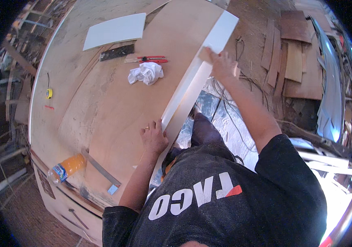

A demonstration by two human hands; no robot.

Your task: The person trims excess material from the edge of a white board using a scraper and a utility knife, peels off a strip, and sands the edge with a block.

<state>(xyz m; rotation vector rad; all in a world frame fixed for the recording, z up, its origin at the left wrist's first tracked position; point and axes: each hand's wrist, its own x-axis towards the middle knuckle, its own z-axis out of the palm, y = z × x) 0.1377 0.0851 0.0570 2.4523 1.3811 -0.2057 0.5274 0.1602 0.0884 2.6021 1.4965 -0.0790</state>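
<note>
A long white strip of board lies along the near edge of the wooden worktable, running away from me to the upper right. My left hand grips its near end, with fingertips on the surface and a ring on one finger. Farther along, my right hand is closed on a small tan block that rests on the strip's face. That hand is slightly smeared by motion. To the left lie a crumpled white cloth, a red utility knife, a dark flat block and a white panel.
On the table's left stand out a yellow tape measure, a bottle of orange drink and a metal try square. Cables trail on the floor at right, near stacked wood boards. A hammer is by the table's side.
</note>
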